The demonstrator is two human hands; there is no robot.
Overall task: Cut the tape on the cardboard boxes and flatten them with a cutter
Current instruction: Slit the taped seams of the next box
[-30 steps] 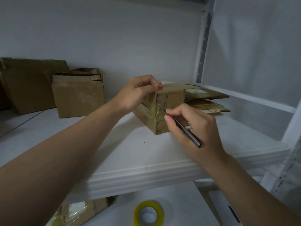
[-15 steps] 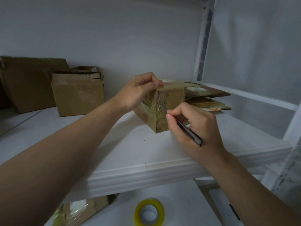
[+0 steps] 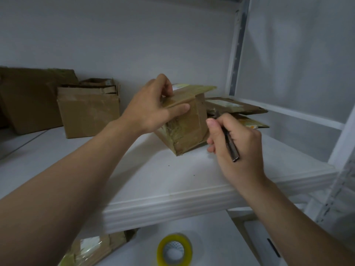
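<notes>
White shelf (image 3: 134,179) against a plain wall, light dim. The small taped box (image 3: 188,131) sits on the shelf toward its front lip, apparently tipped up on one lower edge. Your left hand (image 3: 151,110) grips its top, with the fingers curled over the upper edge and the thumb flat on the near face. Your right hand (image 3: 240,143) is closed round the cutter (image 3: 231,144), held like a pen with the blade end up at the box's right side. The tip is hidden or blurred, so contact with the tape cannot be confirmed. Flattened cartons (image 3: 236,108) lie just behind the box, two upright cartons (image 3: 88,112) stand well to the left, and a tape roll (image 3: 174,250) lies on the surface below. Judged step: slitting a side seam. Seat the box firmly before you pull, since a tipped box may rock. Run the blade shallow along the tape line only. Draw it away from your left thumb, which lies close to the near face.
</notes>
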